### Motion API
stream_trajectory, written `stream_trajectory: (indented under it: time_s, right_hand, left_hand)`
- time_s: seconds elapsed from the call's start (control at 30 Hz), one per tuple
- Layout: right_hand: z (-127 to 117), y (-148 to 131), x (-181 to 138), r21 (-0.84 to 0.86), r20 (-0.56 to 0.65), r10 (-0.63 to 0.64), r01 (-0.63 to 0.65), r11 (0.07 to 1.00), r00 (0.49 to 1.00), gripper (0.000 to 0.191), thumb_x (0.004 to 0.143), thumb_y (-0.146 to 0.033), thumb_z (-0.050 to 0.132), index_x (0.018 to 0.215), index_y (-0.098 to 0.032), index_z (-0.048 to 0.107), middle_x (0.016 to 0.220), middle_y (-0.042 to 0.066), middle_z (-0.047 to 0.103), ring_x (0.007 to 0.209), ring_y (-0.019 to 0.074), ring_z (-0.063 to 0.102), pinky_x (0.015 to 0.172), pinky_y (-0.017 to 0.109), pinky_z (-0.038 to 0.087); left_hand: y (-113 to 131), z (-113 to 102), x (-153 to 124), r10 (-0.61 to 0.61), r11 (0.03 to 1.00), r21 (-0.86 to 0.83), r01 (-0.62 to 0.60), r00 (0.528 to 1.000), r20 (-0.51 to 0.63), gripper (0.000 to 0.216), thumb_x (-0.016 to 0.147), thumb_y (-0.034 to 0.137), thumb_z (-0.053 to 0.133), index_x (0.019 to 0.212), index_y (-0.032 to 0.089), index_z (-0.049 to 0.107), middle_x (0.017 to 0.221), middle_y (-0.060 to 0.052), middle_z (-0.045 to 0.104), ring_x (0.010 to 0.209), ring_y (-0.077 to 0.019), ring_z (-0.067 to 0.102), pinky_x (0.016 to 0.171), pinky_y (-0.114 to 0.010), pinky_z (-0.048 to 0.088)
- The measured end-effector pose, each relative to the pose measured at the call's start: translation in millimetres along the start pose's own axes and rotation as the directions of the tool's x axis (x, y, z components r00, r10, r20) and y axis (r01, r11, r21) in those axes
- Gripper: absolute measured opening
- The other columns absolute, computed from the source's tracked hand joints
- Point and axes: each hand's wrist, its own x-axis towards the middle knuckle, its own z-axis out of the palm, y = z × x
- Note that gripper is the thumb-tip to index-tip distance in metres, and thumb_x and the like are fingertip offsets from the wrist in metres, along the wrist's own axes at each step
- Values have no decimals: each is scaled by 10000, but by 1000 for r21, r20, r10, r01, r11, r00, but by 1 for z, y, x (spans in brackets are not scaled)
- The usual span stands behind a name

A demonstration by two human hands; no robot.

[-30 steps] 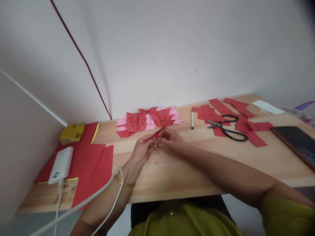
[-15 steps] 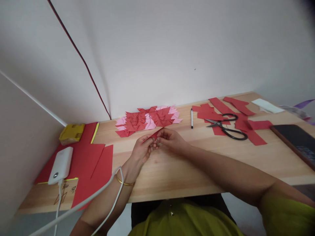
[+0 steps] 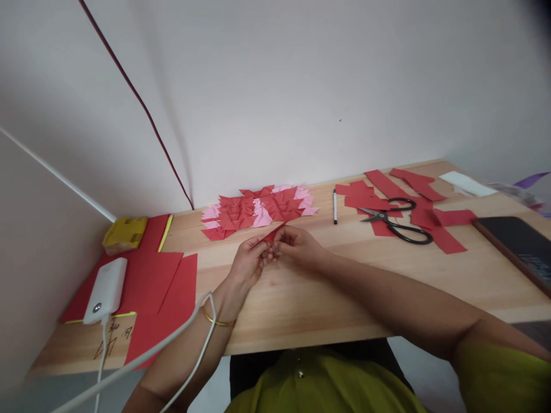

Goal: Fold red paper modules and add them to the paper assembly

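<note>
Both hands meet over the middle of the table and pinch one small folded piece of red paper [image 3: 272, 234]. My left hand [image 3: 248, 257] is closed on its left part, thumb on top. My right hand [image 3: 300, 248] grips the right side between thumb and fingers. Much of the paper is hidden by the fingers. Just beyond them lie folded red and pink paper pieces [image 3: 237, 213], packed in overlapping rows against the wall.
Black-handled scissors [image 3: 407, 232] rest on red paper scraps [image 3: 450, 241] at the right, beside a pen [image 3: 335, 206] and a phone [image 3: 512, 246]. At left, a white power bank [image 3: 107, 287] and yellow packet [image 3: 125, 234] lie on red sheets [image 3: 150, 281]. A white cable [image 3: 172, 338] crosses my left forearm.
Almost nothing differs. The red paper shows slightly more of its face between my fingers, and both hands keep their hold in the same place.
</note>
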Motion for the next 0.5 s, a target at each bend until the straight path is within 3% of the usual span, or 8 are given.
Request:
stream_trajectory:
  time_s: [0.5]
  right_hand:
    - [2,0,2,12,-20,-13,13,1000,1000,233,772,-340,633,723,-188,462,619,-16,629,577,122,616,581,279,492]
  left_hand:
    - [-6,-1,1,95,989,111,-96,995,18,158,642,230,692,675,116,586,534,-9,586,461,-106,535,490,-237,416]
